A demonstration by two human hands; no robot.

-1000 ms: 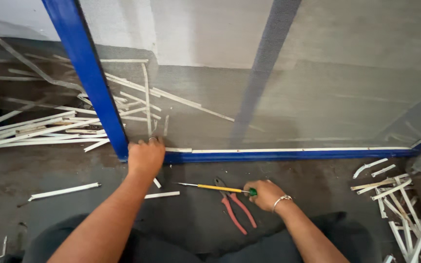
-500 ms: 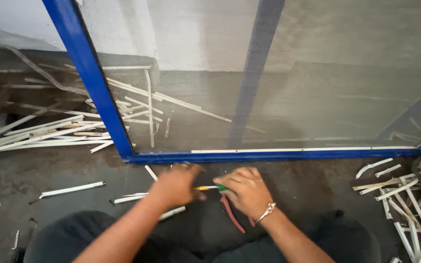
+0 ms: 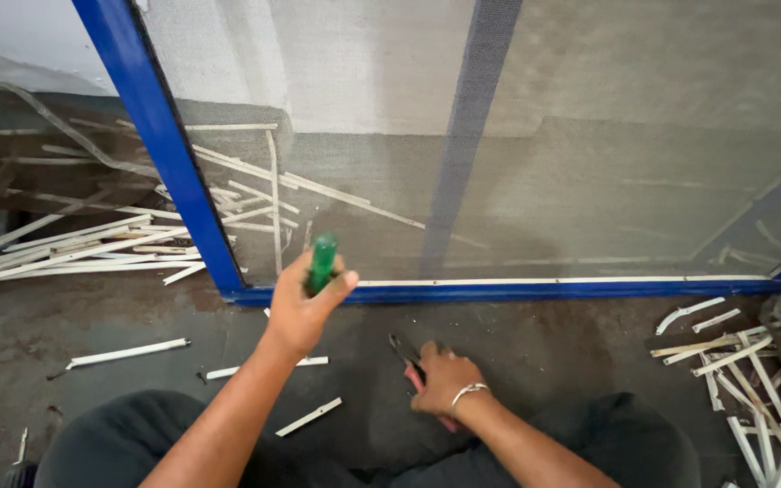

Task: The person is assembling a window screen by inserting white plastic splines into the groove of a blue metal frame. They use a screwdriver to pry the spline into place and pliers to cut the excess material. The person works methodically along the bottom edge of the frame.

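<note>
Screwdriver (image 3: 322, 262) looks light and stiff, so we grip its green handle in our left hand (image 3: 305, 307). Our right hand (image 3: 443, 380) closes on the red pliers (image 3: 413, 370).

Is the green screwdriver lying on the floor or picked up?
Picked up. The left hand grips the screwdriver clear of the floor, green handle pointing up. Its shaft is hidden.

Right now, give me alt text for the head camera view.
A left hand holds up a green-handled screwdriver before a blue-framed mesh screen, while the right hand rests on red-handled pliers on the dark floor.
</note>
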